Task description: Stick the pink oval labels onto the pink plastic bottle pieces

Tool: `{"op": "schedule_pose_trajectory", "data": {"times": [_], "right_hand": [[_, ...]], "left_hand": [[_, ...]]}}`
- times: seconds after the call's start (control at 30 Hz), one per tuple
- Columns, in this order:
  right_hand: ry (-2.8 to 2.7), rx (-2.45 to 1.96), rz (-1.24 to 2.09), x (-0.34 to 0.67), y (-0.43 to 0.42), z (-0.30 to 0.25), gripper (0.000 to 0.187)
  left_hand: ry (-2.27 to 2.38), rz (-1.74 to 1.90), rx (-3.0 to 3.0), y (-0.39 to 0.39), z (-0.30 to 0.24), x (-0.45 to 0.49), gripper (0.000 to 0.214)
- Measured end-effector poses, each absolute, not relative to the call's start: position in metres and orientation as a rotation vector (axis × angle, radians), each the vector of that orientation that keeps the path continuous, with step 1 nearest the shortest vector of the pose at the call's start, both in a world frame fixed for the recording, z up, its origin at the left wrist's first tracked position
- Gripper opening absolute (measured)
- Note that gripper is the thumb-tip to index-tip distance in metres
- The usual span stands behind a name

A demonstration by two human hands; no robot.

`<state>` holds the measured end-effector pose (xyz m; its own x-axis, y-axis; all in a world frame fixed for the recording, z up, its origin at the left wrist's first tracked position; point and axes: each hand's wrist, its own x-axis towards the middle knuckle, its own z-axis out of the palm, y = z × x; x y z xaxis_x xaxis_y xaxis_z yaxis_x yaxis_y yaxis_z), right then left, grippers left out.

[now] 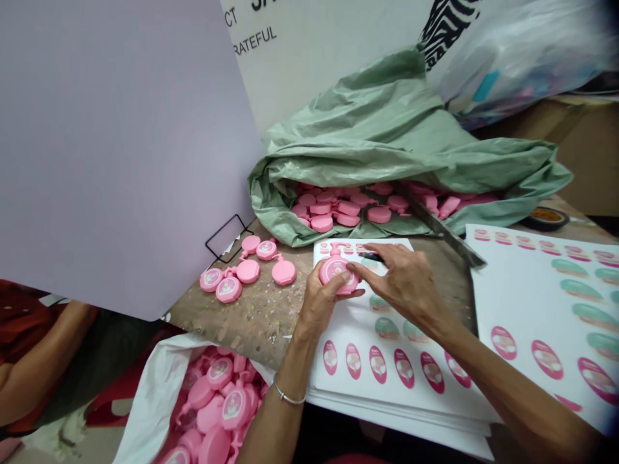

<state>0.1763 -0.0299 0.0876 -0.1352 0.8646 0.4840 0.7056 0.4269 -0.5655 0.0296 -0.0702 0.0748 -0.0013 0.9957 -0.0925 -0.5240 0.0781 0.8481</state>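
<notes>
My left hand is closed around a pink toy pump bottle, its round flat face turned up and bearing a label. My right hand reaches in from the right, with its thumb at the label's edge. A dark slim tool shows under its fingers; its kind cannot be made out. Beneath both hands lies a stack of white sticker sheets printed with pink oval and green labels. On the table to the left sit several pink bottles, some with labels and some plain.
A green sack lies open at the back, holding plain pink bottles. A metal blade or ruler sticks out of it. Another sticker sheet is at right. A white bag of labelled bottles stands front left. Another person's arm shows beyond a panel.
</notes>
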Motion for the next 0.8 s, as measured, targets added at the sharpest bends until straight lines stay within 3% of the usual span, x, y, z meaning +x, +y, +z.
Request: {"op": "schedule_pose_trajectory", "data": {"times": [0.1,0.2,0.27,0.4,0.57,0.7,0.8], "right_hand": [[-1.902,-1.307,0.302,0.174,-0.026,0.085,0.068],[-1.948,-1.259,0.489,0.177,-0.009,0.067,0.077],[-1.956,-1.404,0.434,0.188,0.014,0.051,0.073],[-1.901,-1.698,0.344,0.206,0.071,0.035,0.047],[-1.982,-1.634,0.287,0.181,0.119,0.041,0.027],[-1.954,-1.569,0.328,0.166,0.126,0.049,0.017],[-1.846,-1.540,0.429,0.173,0.109,0.056,0.030]], "left_hand": [[0.853,1.306,0.774,-0.076,0.077,0.032,0.045],[0.881,1.238,0.843,-0.080,0.073,0.025,0.048],[1.016,1.239,0.856,-0.077,0.064,0.012,0.046],[1.685,1.383,1.123,-0.059,0.042,-0.029,0.037],[2.254,1.529,1.616,-0.049,0.044,-0.047,0.036],[2.065,1.590,1.694,-0.055,0.054,-0.034,0.023],[1.737,1.520,1.474,-0.052,0.053,-0.020,0.022]]}}
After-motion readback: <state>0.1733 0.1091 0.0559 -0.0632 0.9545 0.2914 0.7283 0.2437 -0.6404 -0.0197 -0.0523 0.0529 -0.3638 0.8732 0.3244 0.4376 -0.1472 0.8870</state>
